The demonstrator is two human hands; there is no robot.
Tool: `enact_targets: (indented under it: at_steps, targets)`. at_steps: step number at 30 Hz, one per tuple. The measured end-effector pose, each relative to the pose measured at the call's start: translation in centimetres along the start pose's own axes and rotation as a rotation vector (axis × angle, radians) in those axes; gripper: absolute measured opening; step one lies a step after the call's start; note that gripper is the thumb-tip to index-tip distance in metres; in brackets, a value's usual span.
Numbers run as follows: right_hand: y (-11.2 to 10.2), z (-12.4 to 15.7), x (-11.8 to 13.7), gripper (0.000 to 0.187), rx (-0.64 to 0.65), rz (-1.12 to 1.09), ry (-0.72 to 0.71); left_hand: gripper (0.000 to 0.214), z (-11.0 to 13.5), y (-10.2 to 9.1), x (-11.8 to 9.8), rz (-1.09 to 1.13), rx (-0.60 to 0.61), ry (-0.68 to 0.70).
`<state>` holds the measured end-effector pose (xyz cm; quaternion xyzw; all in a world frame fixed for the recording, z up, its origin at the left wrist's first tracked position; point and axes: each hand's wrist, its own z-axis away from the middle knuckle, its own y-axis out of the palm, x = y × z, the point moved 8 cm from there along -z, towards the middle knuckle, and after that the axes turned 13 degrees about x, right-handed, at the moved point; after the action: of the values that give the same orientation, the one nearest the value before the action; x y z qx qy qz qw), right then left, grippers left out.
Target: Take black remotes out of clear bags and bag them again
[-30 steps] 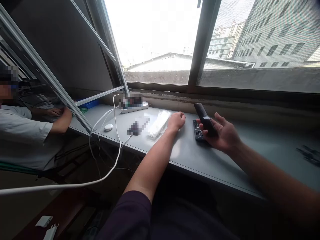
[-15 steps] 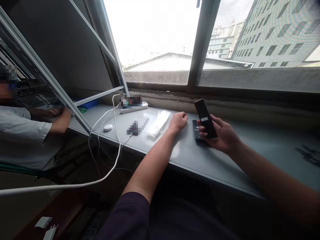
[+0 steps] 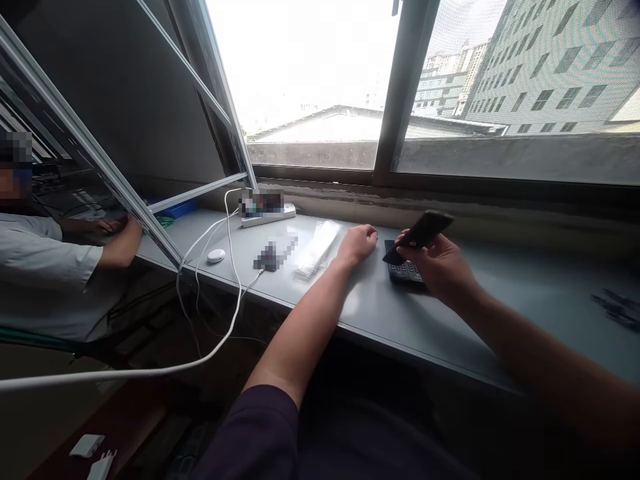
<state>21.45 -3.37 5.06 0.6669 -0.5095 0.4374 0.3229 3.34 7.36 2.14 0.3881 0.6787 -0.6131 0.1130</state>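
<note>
My right hand [image 3: 443,263] grips a dark smartphone [image 3: 425,230], which is tilted and raised above the desk. Beneath the phone lies a black device with rows of small keys [image 3: 403,272]; the phone and my hand cover part of it. My left hand [image 3: 359,243] rests on the desk to the left of that device, its fingers curled into a loose fist with nothing showing in it. Beside my left wrist are clear plastic bags [image 3: 319,250], lying flat.
On the grey desk [image 3: 370,303] are a white power strip [image 3: 273,215], a white round-edged case [image 3: 216,256] and a blurred-out item with a cable. White cables [image 3: 235,313] hang over the front edge. A metal frame [image 3: 100,163] separates me from another person [image 3: 45,260]. Dark objects [image 3: 617,310] lie far right.
My right hand has turned the smartphone from nearly upright to a flatter slant, its top end swinging right. More of the keyed device shows. My left hand has hardly moved.
</note>
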Motion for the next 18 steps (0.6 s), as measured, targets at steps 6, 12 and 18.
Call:
enact_targets:
  at_steps: [6, 12, 18]
  targets:
    - [1.9, 1.1, 4.0, 0.018, 0.140, 0.439, -0.313, 0.024, 0.0, 0.1, -0.1, -0.042, 0.014, 0.011]
    - [2.0, 1.1, 3.7, 0.019, 0.153, 0.477, -0.313, 0.026, 0.1, 0.1, -0.2, -0.056, 0.012, 0.024]
    - [1.3, 0.7, 2.1, 0.018, 0.145, 0.451, -0.217, 0.026, 0.1, 0.2, -0.1, -0.053, 0.024, 0.010]
